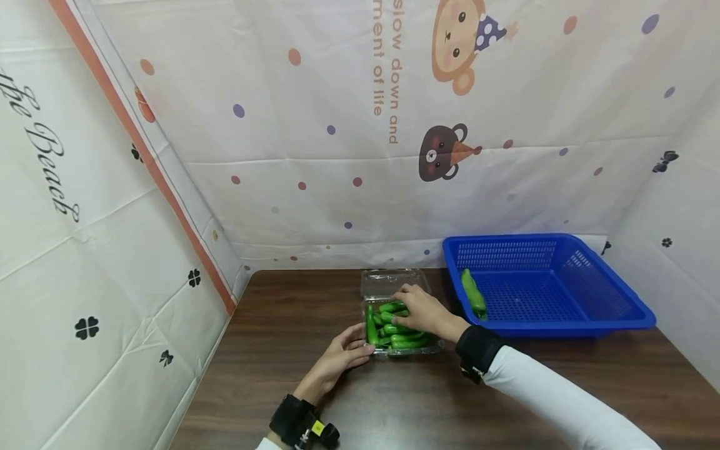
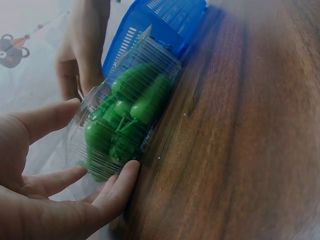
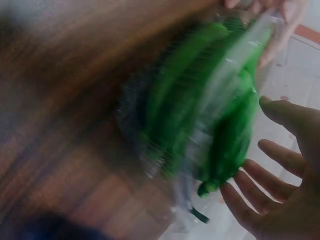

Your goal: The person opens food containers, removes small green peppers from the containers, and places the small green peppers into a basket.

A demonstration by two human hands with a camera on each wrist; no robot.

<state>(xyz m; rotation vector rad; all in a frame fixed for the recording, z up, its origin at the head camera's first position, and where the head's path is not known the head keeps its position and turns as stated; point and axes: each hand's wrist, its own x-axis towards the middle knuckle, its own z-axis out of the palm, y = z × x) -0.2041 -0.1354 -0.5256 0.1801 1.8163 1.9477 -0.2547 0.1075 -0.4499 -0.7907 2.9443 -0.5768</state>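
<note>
Item: green peppers (image 1: 390, 329), a heap, which lay in a clear plastic box (image 1: 433, 347) on the brown wooden table (image 1: 394, 400), with several peppers lengthwise along the near side and one upright in direction along the left wall; the box's lid (image 1: 388, 284) was folded back behind it.

Left hand (image 1: 337, 356): stood at the box's left end, fingers spread and mostly straight, tips touching the plastic wall.

Right hand (image 1: 424, 309): reached over the box from the right, fingers parted and loosely bent above the heap, grip slack; firm contact with a pepper could not be told.

Blue basket (image 1: 545, 294): sat right of the box, a single pale green pepper (image 1: 474, 294) resting inside against its left wall.

Backdrop: white printed cloth (image 1: 309, 100), which hung behind the table
</note>
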